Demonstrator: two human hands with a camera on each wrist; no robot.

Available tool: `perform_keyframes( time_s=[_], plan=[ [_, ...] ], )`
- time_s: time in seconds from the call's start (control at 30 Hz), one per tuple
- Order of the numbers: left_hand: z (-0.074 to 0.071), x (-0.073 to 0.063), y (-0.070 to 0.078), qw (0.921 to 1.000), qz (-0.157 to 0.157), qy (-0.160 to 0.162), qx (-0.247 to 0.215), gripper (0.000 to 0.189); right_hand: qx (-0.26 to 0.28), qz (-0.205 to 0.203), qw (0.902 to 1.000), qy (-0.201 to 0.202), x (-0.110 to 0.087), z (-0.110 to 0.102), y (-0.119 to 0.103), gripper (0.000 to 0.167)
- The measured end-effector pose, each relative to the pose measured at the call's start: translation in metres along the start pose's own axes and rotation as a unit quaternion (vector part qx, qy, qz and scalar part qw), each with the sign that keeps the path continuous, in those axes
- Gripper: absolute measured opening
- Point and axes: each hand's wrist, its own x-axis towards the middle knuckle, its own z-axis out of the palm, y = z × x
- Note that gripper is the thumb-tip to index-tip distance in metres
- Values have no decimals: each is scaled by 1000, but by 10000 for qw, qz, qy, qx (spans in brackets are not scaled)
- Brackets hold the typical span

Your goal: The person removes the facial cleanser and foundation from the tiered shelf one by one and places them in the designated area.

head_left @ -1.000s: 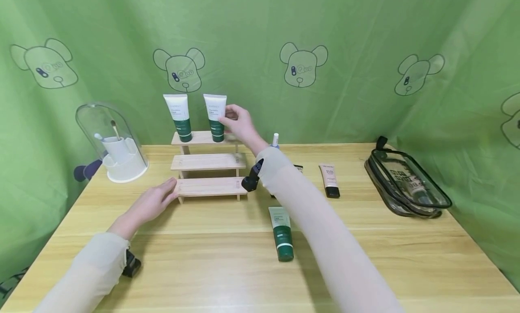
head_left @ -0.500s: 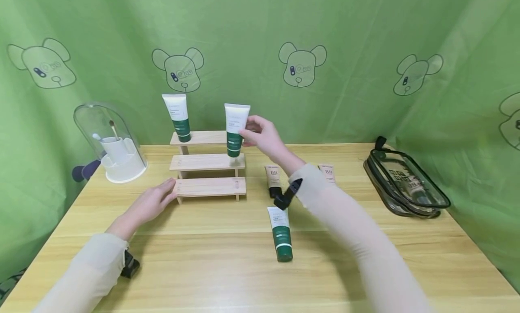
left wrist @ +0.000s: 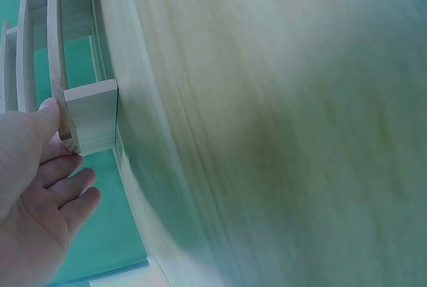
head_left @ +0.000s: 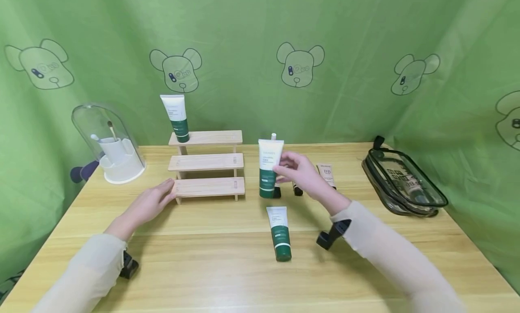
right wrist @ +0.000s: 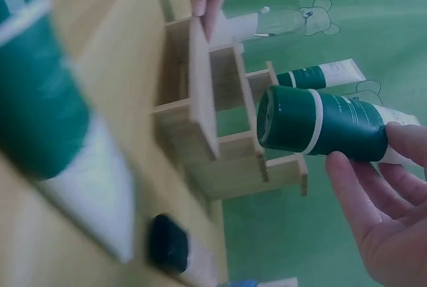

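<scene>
My right hand (head_left: 304, 174) holds a white and green squeeze tube (head_left: 268, 167) upright, cap down, right of a three-tier wooden shelf stand (head_left: 207, 161). In the right wrist view, thumb and fingers grip the white part of the tube. My left hand (head_left: 148, 205) pinches the left end of the lowest shelf board (left wrist: 59, 53), thumb on one face and a finger on the other. A matching tube (head_left: 176, 118) stands on the top shelf at its left end. Another matching tube (head_left: 280, 234) lies on the table in front of my right hand.
A beige BB cream tube (head_left: 326, 174) lies right of my right hand; other black-capped items there are partly hidden. A clear black-edged pouch (head_left: 402, 177) lies far right. A domed brush holder (head_left: 118, 157) stands at the left. Green curtain (head_left: 243, 42) hangs behind the table.
My right hand has lifted the tube off the right part of the top shelf and carried it right and toward me. My left hand has stayed at the stand.
</scene>
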Motion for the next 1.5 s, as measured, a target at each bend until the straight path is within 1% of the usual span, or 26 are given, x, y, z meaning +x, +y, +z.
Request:
perform_keyframes(
  time_s=[0.13, 0.37, 0.5, 0.63, 0.8, 0.97, 1.1, 1.3, 1.5],
  plan=[
    [1, 0, 0, 10000, 10, -10, 6, 47, -84, 260, 9996, -31, -24, -9, 12, 32],
    [2, 0, -2, 10000, 23, 4, -11, 47, -350, 823, 9959, 114, -59, -27, 35, 42],
    [2, 0, -3, 10000, 43, 21, -40, 47, -380, 1060, 9936, 93, -75, -35, 47, 51],
    [2, 0, -3, 10000, 48, 28, -35, 47, -361, 1297, 9908, -109, -86, -40, 59, 59],
    [3, 0, -3, 10000, 30, 31, -28, 47, -317, 1496, 9874, -411, -94, -45, 71, 59],
    [3, 0, -4, 10000, 57, 43, -7, 46, -322, 1619, 9846, -568, -99, -47, 77, 59],
    [3, 0, -4, 10000, 52, 11, 10, 47, -306, 1727, 9824, -648, -99, -46, 79, 60],
    [2, 0, -3, 10000, 28, -11, -11, 47, -503, 1896, 9783, -667, -95, -49, 82, 65],
    [2, 0, -3, 10000, 14, -17, 16, 47, -795, 1823, 9753, -956, -93, -57, 82, 77]
  ],
)
